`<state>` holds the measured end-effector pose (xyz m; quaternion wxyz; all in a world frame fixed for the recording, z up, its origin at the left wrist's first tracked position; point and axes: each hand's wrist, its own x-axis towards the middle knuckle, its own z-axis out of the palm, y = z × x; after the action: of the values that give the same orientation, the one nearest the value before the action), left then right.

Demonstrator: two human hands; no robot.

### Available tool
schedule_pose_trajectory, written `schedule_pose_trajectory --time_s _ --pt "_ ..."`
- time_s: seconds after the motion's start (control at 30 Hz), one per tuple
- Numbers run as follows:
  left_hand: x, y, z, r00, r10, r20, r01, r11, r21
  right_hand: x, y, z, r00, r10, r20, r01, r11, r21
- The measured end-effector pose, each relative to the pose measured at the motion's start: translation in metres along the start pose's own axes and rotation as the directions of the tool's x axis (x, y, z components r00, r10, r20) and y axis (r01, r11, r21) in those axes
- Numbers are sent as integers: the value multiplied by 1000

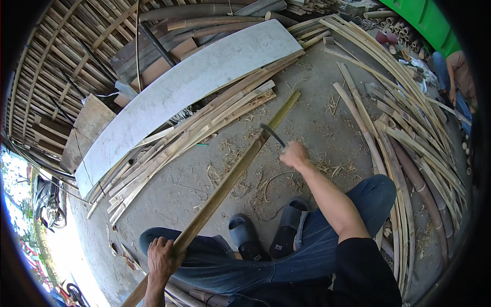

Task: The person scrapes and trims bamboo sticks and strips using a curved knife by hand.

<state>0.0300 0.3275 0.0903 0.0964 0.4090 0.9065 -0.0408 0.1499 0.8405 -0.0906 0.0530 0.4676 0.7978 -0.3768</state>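
A long split bamboo strip [220, 197] slants from the lower left, across my left thigh, up to the middle of the floor. My left hand [162, 256] is closed around its near part, by my left knee. In my right hand [295, 155] is a curved-blade knife [272, 133], its handle hidden in the fist. The dark blade lies across the strip's far part and seems to touch it; the strip looks greener beyond the blade.
Bamboo shavings [266, 179] litter the concrete floor around my sandals [243, 233]. Split bamboo strips lie in a left bundle [204, 125] beside a long white board [204, 77], and in a right pile [409, 128]. A person [458, 77] is at the far right.
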Motion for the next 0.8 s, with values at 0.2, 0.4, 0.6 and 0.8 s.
schedule_pose_trajectory --time_s 0.2,0.4,0.6,0.8 --pt "30 31 -65 992 -103 -71 104 995 9 22 -5 -6 999 46 10 -45 995 -84" --pt "214 98 34 995 92 49 -75 959 -273 -6 -38 25 985 -169 19 170 974 -148" --pt "210 123 71 934 135 332 1 925 -381 -94 -72 8 924 -353 145 379 893 -244" --pt "162 115 84 925 148 350 23 898 -439 -41 -10 15 977 -205 65 215 944 -252"
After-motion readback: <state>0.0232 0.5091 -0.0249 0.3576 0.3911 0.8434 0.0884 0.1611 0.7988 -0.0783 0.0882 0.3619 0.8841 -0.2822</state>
